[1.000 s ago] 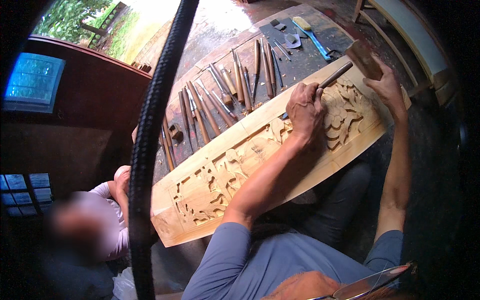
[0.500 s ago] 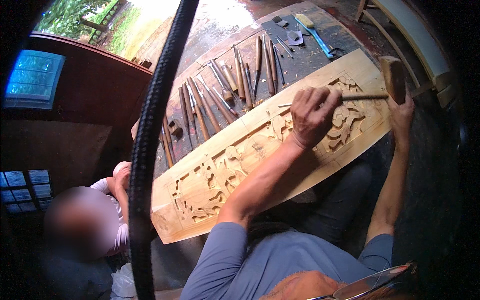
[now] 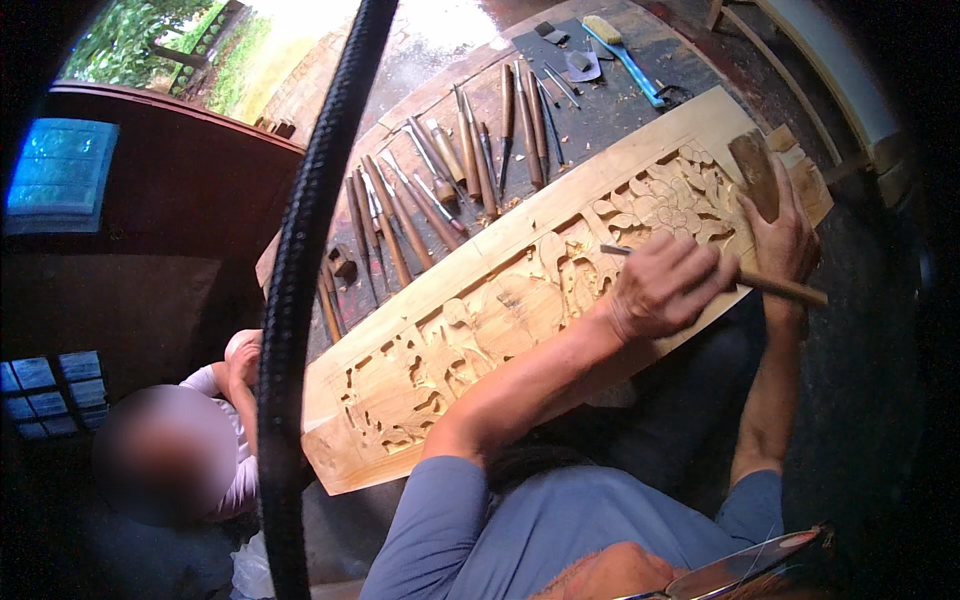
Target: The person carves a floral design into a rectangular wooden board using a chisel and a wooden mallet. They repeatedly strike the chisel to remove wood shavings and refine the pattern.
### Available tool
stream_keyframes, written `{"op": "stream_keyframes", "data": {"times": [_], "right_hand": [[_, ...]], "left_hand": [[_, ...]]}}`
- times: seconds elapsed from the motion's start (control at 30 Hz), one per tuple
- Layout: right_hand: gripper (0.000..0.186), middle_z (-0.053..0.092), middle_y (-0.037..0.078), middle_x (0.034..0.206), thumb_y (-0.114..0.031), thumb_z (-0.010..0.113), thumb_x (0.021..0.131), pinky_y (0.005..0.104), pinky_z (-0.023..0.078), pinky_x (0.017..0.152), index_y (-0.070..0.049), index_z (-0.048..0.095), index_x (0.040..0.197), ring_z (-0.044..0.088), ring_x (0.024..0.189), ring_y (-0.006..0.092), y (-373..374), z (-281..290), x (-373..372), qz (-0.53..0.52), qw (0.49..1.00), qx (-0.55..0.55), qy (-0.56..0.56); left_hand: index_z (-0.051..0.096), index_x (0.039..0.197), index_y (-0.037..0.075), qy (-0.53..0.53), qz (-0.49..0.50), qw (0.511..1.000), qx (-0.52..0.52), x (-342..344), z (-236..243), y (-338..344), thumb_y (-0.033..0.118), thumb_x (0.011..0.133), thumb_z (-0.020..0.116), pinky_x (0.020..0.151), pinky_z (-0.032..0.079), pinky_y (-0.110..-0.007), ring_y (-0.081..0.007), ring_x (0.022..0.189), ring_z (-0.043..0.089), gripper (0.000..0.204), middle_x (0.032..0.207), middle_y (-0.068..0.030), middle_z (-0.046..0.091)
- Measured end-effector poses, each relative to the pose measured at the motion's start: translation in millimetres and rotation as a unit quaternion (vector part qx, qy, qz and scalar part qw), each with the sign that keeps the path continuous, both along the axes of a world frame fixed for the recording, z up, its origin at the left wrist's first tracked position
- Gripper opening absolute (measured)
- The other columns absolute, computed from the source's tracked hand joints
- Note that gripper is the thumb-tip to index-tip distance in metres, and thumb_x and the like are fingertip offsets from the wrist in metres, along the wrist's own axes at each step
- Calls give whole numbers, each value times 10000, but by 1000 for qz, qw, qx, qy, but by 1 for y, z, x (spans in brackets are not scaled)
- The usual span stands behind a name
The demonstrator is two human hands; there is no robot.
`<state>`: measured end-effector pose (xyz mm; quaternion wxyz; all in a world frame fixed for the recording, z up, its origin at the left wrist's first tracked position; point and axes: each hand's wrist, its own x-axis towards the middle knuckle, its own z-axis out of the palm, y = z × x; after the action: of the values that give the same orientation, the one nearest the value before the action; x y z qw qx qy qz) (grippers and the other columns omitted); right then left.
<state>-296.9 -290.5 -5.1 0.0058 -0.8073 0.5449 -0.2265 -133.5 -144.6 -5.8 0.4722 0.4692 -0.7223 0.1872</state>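
Note:
A long pale wooden board [image 3: 335,425], carved with leaves and flowers, lies slantwise before me. My left hand [image 3: 668,285] is closed round a carving chisel [image 3: 790,288], above the board's right half. The blade shows left of my fist and the brown handle sticks out to the right, past the board's near edge. At the board's right end, my right hand [image 3: 785,235] is wrapped round a wooden mallet [image 3: 754,172], whose blocky end stands up beyond the fingers. Whether the blade touches the wood I cannot tell.
Several wooden-handled chisels [image 3: 395,235] lie in a row on the dark worktable [image 3: 590,125] beyond the board. A blue brush [image 3: 625,62] and small sharpening stones [image 3: 580,62] are farther back. At left sits another person [image 3: 228,400]; a black cord [image 3: 305,240] crosses the view.
My left hand has come nearer and to the right with the chisel, whose handle now slants down rightward. The mallet and my right hand have moved left and lower.

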Motion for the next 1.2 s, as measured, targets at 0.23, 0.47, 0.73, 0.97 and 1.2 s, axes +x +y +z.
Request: {"op": "stream_keyframes", "data": {"times": [0.23, 0.47, 0.73, 0.97, 1.2], "right_hand": [[677, 686, 128, 1295, -380, 785, 901, 446, 552, 939, -173, 530, 1493, 661, 1184, 343, 15, -20, 18, 31, 994, -107, 20], [633, 661, 136, 1344, -456, 728, 943, 465, 539, 987, -158, 553, 1473, 642, 1217, 348, 12, -22, 14, 21, 996, -83, 28], [653, 632, 145, 1394, -437, 710, 965, 464, 534, 1031, -164, 496, 1519, 634, 1245, 320, 8, -20, 14, 29, 997, -70, 30], [636, 638, 112, 1382, -453, 677, 987, 471, 526, 1033, -159, 506, 1525, 621, 1246, 291, 4, -31, 11, 32, 997, -60, 31], [628, 627, 140, 1377, -417, 666, 1006, 433, 560, 987, -149, 481, 1542, 650, 1192, 296, 6, -36, 9, 39, 997, -52, 36]], "left_hand": [[725, 1079, 14, -37, -57, 998, -3, -14, -4, 6, 150, 750, 694, 553, 369, -295, -140, 706, 526, 358, 842, -20, 545], [724, 1071, -11, -10, -48, 999, 11, -19, -9, 2, 118, 741, 687, 556, 360, -297, -153, 702, 513, 356, 829, -23, 525], [712, 1013, 17, 3, -24, 999, 22, -18, -6, -4, 102, 757, 691, 583, 402, -316, -190, 719, 537, 270, 827, -48, 532], [663, 983, 67, 114, 127, 975, 144, 16, 30, 50, 111, 848, 736, 603, 487, -407, -273, 737, 599, 159, 838, -93, 597], [674, 1074, 53, 113, 311, 921, 204, 94, 14, 143, 61, 911, 697, 688, 517, -450, -346, 831, 643, 165, 907, -150, 630]]}}
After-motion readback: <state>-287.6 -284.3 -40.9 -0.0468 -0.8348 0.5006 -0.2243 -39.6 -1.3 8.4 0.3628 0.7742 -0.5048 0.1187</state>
